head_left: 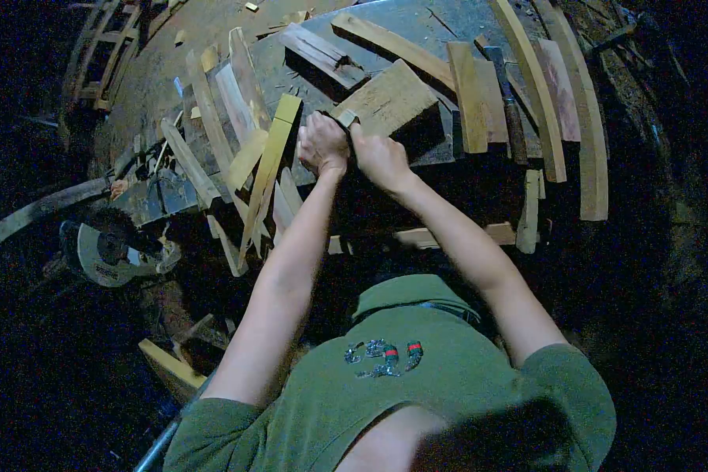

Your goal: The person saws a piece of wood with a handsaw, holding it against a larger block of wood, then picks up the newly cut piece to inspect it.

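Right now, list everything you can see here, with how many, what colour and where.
wooden block: one, pale brown, on the bench under both hands
small tool: one, dark, gripped between the hands; type unclear
long planks: several, tan, across the far bench
curved wooden pieces: two or three, tan, on the right side
hammer-like tool: one, dark, between the right-hand planks
thin slats: a pile, pale yellow, left of the hands
workbench: one, dark grey, beneath the wood
circular saw: one, grey, lower left
green shirt: one, at the bottom
left hand: one, on the tool
right hand: one, on the tool
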`<action>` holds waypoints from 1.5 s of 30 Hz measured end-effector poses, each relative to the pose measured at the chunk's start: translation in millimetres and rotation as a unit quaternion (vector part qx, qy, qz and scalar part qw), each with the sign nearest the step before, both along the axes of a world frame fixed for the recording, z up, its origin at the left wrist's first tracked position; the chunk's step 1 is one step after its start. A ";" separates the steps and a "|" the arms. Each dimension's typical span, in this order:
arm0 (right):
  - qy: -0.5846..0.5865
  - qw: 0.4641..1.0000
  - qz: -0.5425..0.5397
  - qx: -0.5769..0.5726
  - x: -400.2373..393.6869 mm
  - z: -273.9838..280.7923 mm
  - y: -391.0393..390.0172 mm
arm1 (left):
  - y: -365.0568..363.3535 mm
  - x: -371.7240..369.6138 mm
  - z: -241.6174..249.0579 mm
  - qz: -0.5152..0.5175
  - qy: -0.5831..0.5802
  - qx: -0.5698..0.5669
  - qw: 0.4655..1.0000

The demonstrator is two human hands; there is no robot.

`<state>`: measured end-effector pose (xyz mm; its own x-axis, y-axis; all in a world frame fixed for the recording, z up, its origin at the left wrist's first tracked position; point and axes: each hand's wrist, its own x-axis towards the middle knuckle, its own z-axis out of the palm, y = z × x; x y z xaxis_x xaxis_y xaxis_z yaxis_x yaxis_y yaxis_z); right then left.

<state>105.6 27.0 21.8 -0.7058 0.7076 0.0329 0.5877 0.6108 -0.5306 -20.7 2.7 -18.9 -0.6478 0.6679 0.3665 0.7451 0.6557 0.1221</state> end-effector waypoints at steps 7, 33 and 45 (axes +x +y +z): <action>-0.048 0.996 0.020 -0.066 45.1 16.1 -13.5 | 0.5 8.0 12.9 0.042 -0.028 -0.034 0.998; 0.084 0.988 -0.100 -0.083 129.9 -23.6 -8.2 | -49.7 -4.1 39.9 -0.195 -0.063 -0.061 0.977; 0.065 0.991 -0.061 -0.103 108.3 3.4 -24.6 | -48.8 -17.0 34.2 -0.207 -0.141 -0.017 0.968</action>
<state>213.9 2.5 25.2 -0.6139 0.7886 -0.0358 0.5695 0.4110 -0.7118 -37.7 -46.0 15.2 -0.3938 0.9000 0.1869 0.8849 0.3161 0.3422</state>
